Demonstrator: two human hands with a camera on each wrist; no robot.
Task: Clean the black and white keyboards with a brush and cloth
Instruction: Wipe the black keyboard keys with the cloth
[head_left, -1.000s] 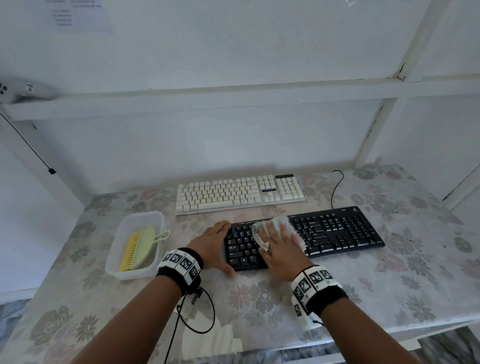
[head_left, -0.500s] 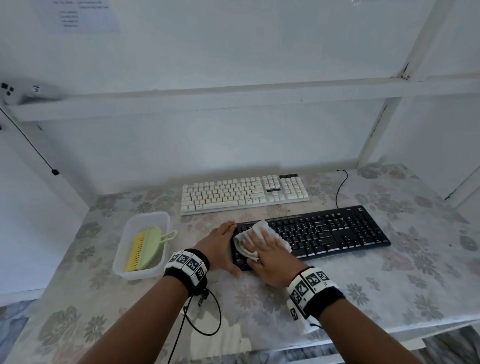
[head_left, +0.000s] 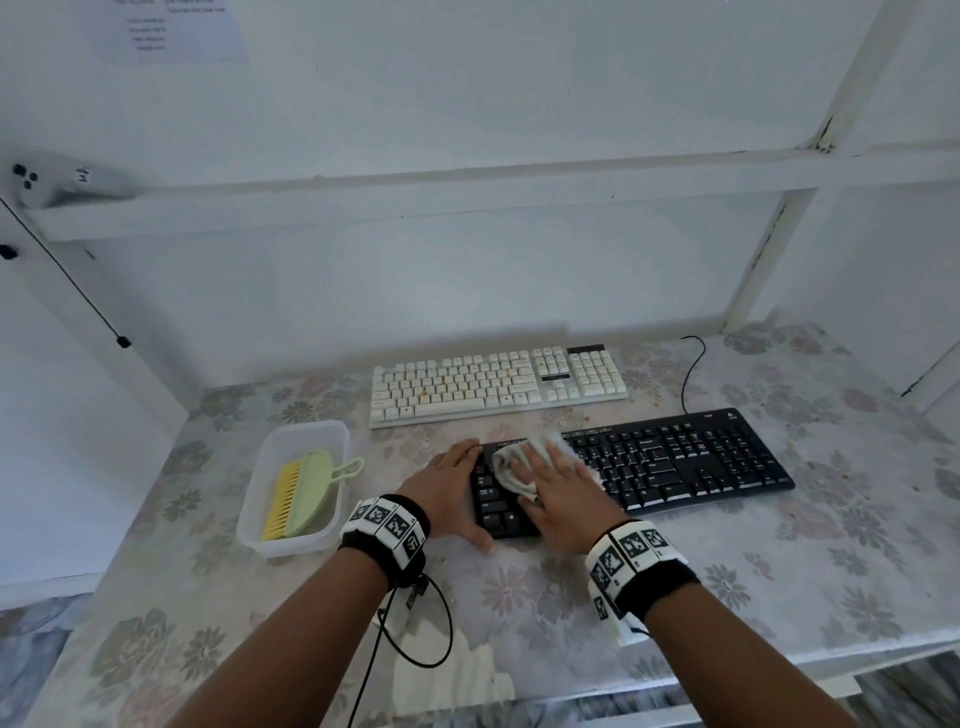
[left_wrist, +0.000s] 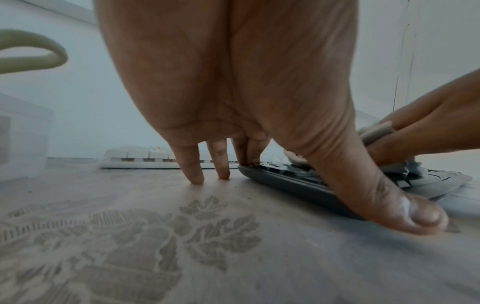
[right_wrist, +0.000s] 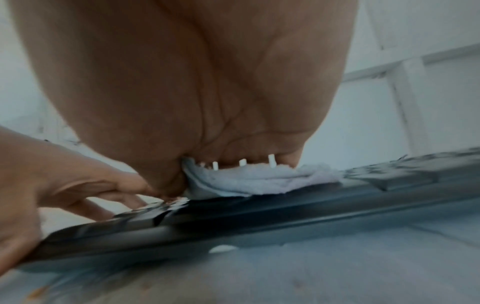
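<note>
The black keyboard (head_left: 675, 462) lies at the front of the table, with the white keyboard (head_left: 498, 384) behind it carrying orange specks. My right hand (head_left: 561, 493) lies flat on a pale cloth (head_left: 514, 462) and presses it onto the keys at the black keyboard's left part. In the right wrist view the cloth (right_wrist: 259, 181) is squashed between palm and black keyboard (right_wrist: 259, 218). My left hand (head_left: 449, 486) braces the keyboard's left end, thumb along the near edge (left_wrist: 285, 181), fingers straight on the table. The green and yellow brush (head_left: 306, 488) lies in a tub.
The clear plastic tub (head_left: 270, 457) stands at the left of the flowered table (head_left: 779, 571). A black cable (head_left: 691, 374) runs from the black keyboard toward the back wall. Crumbs lie between the keyboards. A white shelf frame rises behind and on the right.
My right hand has slid the cloth leftward over the black keys toward the left end. My left hand has stayed at the keyboard's left end.
</note>
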